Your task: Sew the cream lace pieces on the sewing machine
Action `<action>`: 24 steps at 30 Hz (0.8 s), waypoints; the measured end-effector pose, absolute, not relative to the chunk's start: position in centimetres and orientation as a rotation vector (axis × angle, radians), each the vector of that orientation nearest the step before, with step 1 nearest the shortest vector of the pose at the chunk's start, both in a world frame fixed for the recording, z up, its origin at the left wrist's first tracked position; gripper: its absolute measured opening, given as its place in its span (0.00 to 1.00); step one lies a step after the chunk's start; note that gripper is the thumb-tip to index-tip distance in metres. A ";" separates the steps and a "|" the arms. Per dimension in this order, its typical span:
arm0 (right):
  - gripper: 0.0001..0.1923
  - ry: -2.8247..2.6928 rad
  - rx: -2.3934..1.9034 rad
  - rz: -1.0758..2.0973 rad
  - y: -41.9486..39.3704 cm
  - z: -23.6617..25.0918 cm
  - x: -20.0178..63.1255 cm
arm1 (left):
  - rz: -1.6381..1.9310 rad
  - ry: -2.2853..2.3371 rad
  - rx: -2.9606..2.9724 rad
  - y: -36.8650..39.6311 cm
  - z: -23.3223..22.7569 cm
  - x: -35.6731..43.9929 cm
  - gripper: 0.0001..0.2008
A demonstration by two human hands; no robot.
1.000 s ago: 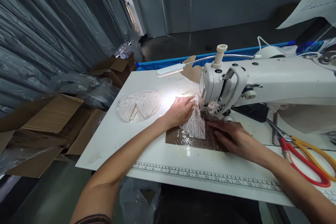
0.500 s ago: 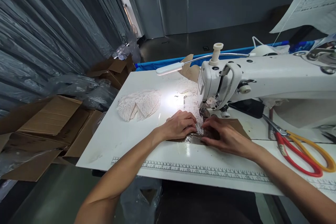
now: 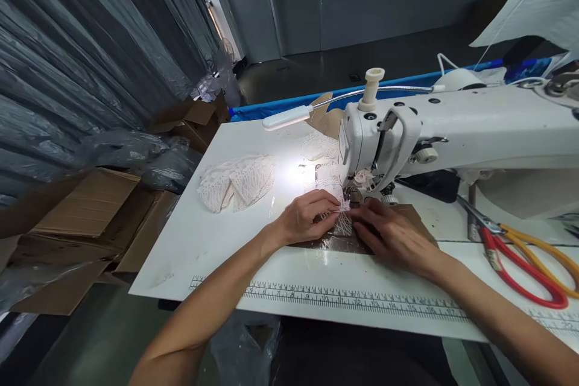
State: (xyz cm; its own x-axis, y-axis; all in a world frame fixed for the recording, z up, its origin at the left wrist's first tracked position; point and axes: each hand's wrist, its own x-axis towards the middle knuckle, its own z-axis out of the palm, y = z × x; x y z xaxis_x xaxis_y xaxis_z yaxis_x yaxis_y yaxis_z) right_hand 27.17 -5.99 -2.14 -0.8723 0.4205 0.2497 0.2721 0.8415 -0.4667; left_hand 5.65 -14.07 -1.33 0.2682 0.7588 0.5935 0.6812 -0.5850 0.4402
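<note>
A white sewing machine (image 3: 452, 126) stands on a white table (image 3: 212, 241). A strip of white lace (image 3: 341, 224) lies on a brown patch (image 3: 344, 245) just in front of the needle. My left hand (image 3: 307, 217) pinches the lace's left edge. My right hand (image 3: 393, 235) presses on the lace from the right, fingertips meeting the left hand's. Most of the lace is hidden under both hands.
A pile of lace pieces (image 3: 237, 181) lies to the left under a small lamp (image 3: 287, 119). Red-handled scissors (image 3: 520, 268) and yellow-handled ones (image 3: 549, 256) lie at the right. A ruler strip (image 3: 339, 300) runs along the table's front edge. Cardboard boxes (image 3: 85, 211) stand at left.
My left hand came back from beside the needle toward me, and my right hand closed in from the right. Both now meet on the lace, which is bunched smaller than before.
</note>
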 end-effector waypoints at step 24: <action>0.22 -2.767 -0.615 0.503 -2.7 -2.0 27.8 | 0.678 1.321 2.967 -14.1 -1.7 5.4 0.07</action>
State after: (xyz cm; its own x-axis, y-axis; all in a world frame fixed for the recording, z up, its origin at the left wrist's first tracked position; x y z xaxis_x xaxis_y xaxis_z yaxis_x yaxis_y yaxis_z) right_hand 27.75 -2.71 -2.02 -0.8760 0.4491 0.1759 0.3585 0.8502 -0.3854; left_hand 5.44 -14.09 -1.67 0.6026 0.6705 0.4328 0.7423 -0.6701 0.0045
